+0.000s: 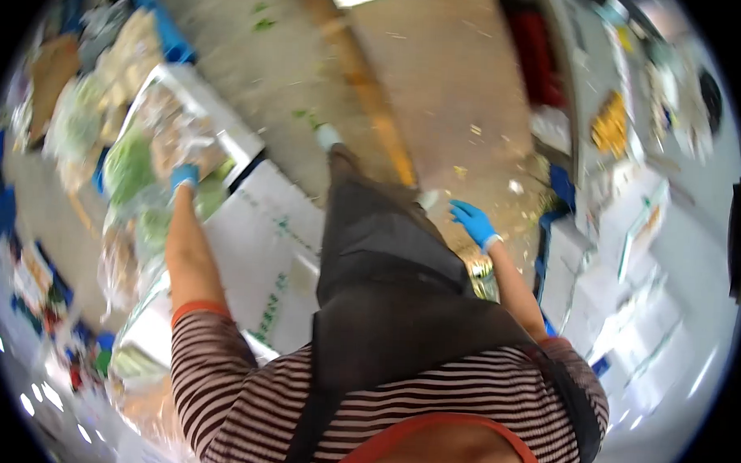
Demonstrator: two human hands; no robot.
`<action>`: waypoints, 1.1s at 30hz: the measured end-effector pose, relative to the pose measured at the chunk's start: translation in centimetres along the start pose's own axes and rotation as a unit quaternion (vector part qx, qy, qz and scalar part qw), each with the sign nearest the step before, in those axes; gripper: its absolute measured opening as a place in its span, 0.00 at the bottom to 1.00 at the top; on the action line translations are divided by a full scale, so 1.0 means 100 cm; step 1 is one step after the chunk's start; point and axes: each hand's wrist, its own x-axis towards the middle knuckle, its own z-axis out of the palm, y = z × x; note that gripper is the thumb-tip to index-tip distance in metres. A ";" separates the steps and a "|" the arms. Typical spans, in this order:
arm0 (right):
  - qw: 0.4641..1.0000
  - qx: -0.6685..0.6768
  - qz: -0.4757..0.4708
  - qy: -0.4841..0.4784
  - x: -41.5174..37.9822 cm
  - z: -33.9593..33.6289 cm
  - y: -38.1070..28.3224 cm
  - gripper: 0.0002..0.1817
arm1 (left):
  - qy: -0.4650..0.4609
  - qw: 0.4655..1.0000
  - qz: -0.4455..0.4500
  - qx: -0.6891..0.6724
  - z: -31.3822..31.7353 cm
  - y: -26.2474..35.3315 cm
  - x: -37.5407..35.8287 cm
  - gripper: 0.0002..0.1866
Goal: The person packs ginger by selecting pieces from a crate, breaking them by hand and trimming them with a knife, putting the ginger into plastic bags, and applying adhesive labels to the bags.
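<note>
My left hand point(185, 176), in a blue glove, reaches down to the clear plastic bags at my left. Right by it are a bag with light brown contents point(178, 131) and a bag of green vegetables point(132, 168). Its fingers are foreshortened and blurred, so their grip does not show. My right hand point(473, 224), gloved in blue too, hangs over the floor at my right side with its fingers stretched out and nothing in it.
A white box point(264, 244) with green print stands at my left, beside an open white box point(203, 103) under the bags. White boxes point(629, 298) are stacked at the right. Leaf scraps point(309, 115) litter the floor. A yellow-orange strip point(382, 122) runs ahead.
</note>
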 end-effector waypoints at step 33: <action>0.829 0.428 -0.070 0.353 -0.113 -0.274 0.394 0.16 | 0.022 0.795 0.182 -0.578 -0.297 0.837 -0.234 0.14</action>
